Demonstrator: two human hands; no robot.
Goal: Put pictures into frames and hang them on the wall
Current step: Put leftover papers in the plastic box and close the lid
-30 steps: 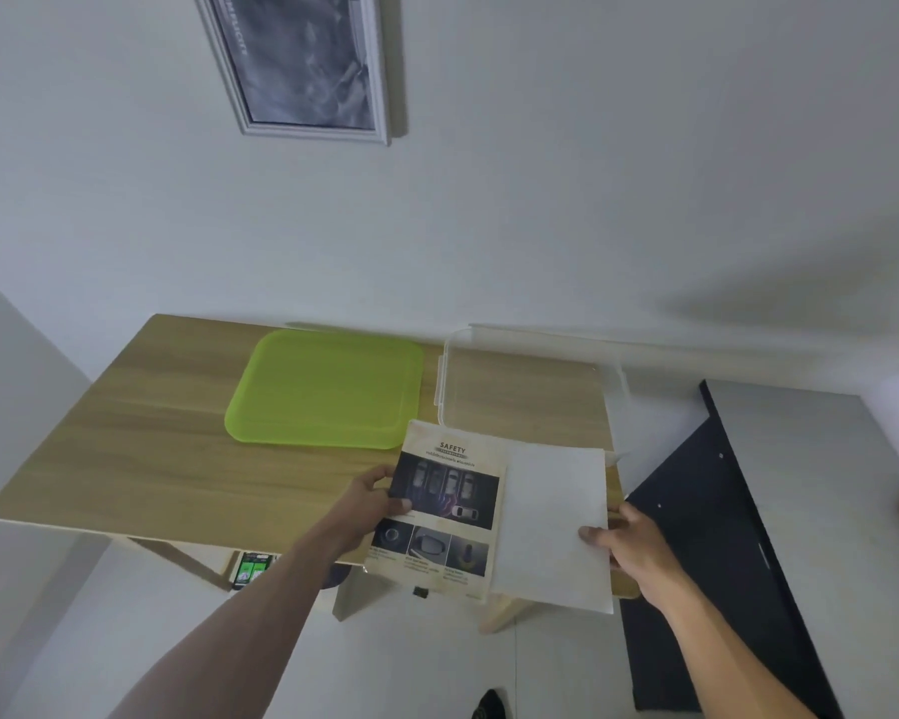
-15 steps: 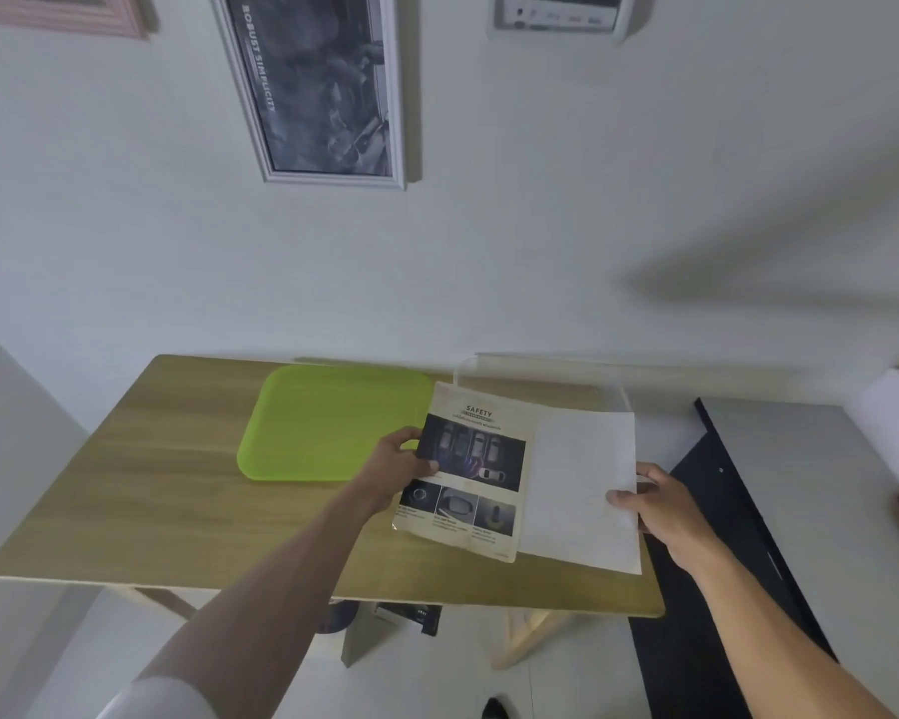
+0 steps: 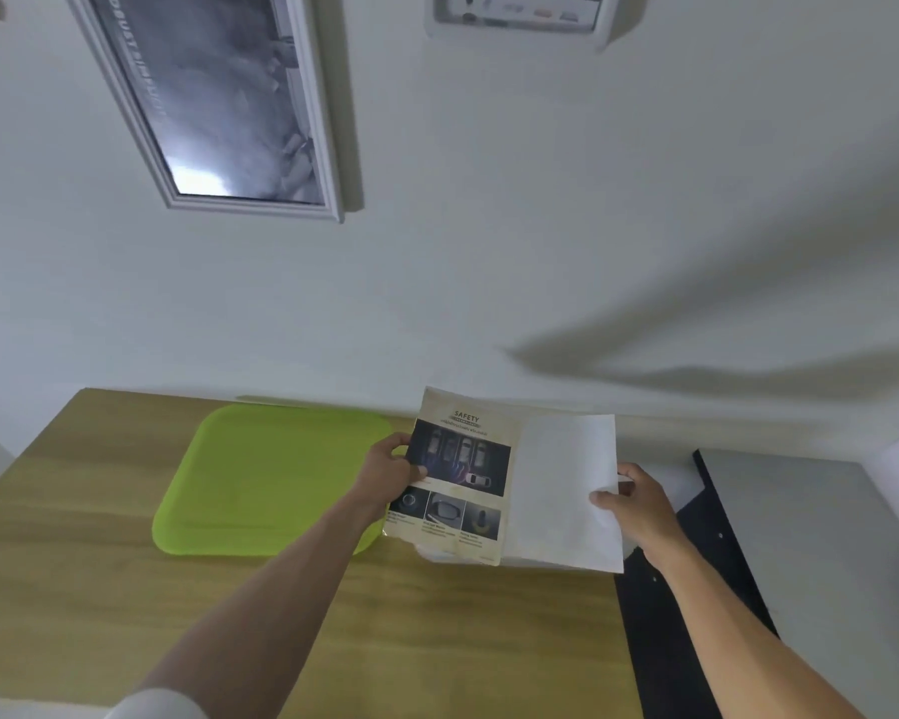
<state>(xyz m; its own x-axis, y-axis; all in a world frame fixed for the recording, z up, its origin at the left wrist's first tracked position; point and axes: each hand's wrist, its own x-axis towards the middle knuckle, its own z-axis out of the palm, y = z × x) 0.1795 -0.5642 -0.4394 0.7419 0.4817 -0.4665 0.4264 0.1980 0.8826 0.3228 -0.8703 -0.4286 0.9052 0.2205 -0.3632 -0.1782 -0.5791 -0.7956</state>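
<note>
Head view: the left hand (image 3: 388, 472) pinches the left edge of a printed safety leaflet (image 3: 458, 477), thumb on its face and the fingers (image 3: 393, 448) curled behind the sheet. The right hand (image 3: 639, 503) grips the right edge of a blank white sheet (image 3: 567, 490), thumb lying on the front and the other fingers tucked behind. The white sheet overlaps the right part of the leaflet, and both papers are held up, tilted, above the far right part of the desk (image 3: 100, 589). The leaflet shows the word SAFETY at its top, a dark picture of cars below that, and three small pictures along the bottom. Just left of the left fingers a lime-green tray (image 3: 266, 480) lies flat on the wooden desk. To the right of the right fingers a black board (image 3: 696, 640) with small holes lies beside the desk, under a grey panel (image 3: 821, 552). Well above the fingers, on the white wall (image 3: 541, 225), hangs a grey-framed picture (image 3: 219, 96), and to its right sits a white wall box (image 3: 520, 15).
</note>
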